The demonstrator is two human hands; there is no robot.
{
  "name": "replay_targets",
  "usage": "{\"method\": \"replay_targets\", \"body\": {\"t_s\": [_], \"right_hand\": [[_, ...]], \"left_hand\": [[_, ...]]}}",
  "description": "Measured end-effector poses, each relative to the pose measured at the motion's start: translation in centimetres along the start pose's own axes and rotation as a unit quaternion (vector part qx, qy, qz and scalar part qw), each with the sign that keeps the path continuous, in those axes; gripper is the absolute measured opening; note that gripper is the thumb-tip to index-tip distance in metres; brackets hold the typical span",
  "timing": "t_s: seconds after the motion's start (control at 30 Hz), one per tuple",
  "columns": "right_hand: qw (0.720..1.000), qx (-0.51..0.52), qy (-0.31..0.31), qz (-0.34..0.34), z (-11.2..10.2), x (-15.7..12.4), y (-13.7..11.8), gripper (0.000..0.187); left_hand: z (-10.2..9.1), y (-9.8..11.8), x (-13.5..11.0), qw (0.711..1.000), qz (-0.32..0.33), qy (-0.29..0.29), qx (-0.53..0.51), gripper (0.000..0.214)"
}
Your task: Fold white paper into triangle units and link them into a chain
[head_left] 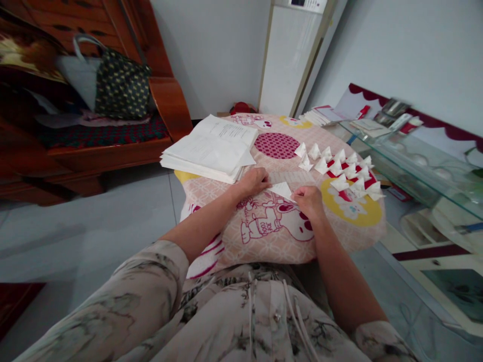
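Observation:
A small folded white paper piece [282, 189] lies on a round table under a pink cartoon-print cloth [271, 236]. My left hand [253, 181] rests curled on the cloth, its fingertips pressing the left side of the paper. My right hand [308, 199] is closed in a pinch on the paper's right corner. Several finished folded paper triangles [341, 170] stand in rows on the cloth to the right. A stack of white paper sheets [215, 149] lies at the table's far left.
A wooden bench [113, 146] with a patterned bag [121, 85] stands on the left. A tall white appliance [290, 55] is behind the table. A glass-topped table [418, 161] with booklets and small items is on the right.

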State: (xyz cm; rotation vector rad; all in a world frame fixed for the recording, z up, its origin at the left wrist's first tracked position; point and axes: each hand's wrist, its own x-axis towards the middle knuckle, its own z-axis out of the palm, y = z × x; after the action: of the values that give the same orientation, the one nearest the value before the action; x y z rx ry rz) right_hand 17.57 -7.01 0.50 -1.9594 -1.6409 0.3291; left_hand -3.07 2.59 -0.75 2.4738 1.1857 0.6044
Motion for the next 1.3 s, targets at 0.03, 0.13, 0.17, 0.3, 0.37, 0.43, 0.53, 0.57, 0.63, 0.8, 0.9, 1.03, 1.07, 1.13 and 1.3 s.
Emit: {"method": "replay_targets", "body": {"t_s": [0.03, 0.13, 0.17, 0.3, 0.37, 0.43, 0.53, 0.57, 0.63, 0.8, 0.9, 1.03, 1.07, 1.13, 1.3], "right_hand": [[1.000, 0.001, 0.001, 0.000, 0.0, 0.0, 0.0, 0.012], [1.000, 0.002, 0.003, 0.001, 0.1, 0.1, 0.2, 0.011], [1.000, 0.004, 0.005, 0.001, 0.1, 0.1, 0.2, 0.010], [1.000, 0.017, 0.008, -0.006, 0.2, 0.1, 0.4, 0.009], [1.000, 0.021, 0.008, -0.003, 0.2, 0.2, 0.4, 0.009], [1.000, 0.020, 0.005, 0.002, 0.2, 0.3, 0.3, 0.009], [1.000, 0.017, -0.004, 0.005, 0.1, 0.4, 0.2, 0.010], [1.000, 0.016, -0.007, 0.005, 0.0, 0.4, 0.2, 0.010], [1.000, 0.013, -0.007, 0.001, 0.0, 0.4, 0.1, 0.011], [1.000, -0.010, 0.001, -0.012, 0.1, 0.5, 0.2, 0.015], [1.000, -0.025, 0.000, -0.016, 0.1, 0.5, 0.3, 0.016], [0.999, -0.036, 0.004, -0.017, 0.3, 0.7, 0.4, 0.015], [0.999, -0.038, 0.004, -0.014, 0.3, 0.7, 0.4, 0.014], [0.999, -0.044, 0.001, -0.006, 0.4, 0.8, 0.3, 0.013], [0.998, -0.055, -0.008, 0.006, 0.1, 1.0, -0.2, 0.011]], "left_hand": [[0.0, 0.0, 0.0, 1.000, -0.001, -0.004, 0.001, 0.016], [-0.1, 0.1, -0.2, 1.000, 0.004, -0.014, 0.017, 0.016], [-0.1, 0.2, -0.4, 1.000, 0.014, -0.009, 0.024, 0.014], [-0.2, 0.6, -0.9, 0.991, 0.124, 0.029, 0.035, 0.015], [-0.1, 0.9, -1.0, 0.982, 0.187, 0.009, 0.029, 0.024], [0.0, 1.1, -1.1, 0.976, 0.216, -0.029, 0.026, 0.024], [0.1, 1.3, -1.3, 0.975, 0.213, -0.055, 0.037, 0.021], [0.0, 1.3, -1.4, 0.975, 0.211, -0.056, 0.042, 0.021], [0.0, 1.2, -1.6, 0.974, 0.213, -0.055, 0.047, 0.021], [-0.2, 0.9, -1.9, 0.976, 0.208, -0.047, 0.044, 0.027], [-0.2, 0.8, -2.0, 0.973, 0.223, -0.045, 0.038, 0.034], [-0.3, 0.7, -2.5, 0.962, 0.267, -0.049, 0.021, 0.035], [-0.4, 0.8, -2.6, 0.960, 0.274, -0.052, 0.025, 0.034], [-0.4, 1.0, -2.8, 0.957, 0.279, -0.062, 0.044, 0.034], [-0.3, 1.5, -3.3, 0.958, 0.262, -0.078, 0.085, 0.039]]}}
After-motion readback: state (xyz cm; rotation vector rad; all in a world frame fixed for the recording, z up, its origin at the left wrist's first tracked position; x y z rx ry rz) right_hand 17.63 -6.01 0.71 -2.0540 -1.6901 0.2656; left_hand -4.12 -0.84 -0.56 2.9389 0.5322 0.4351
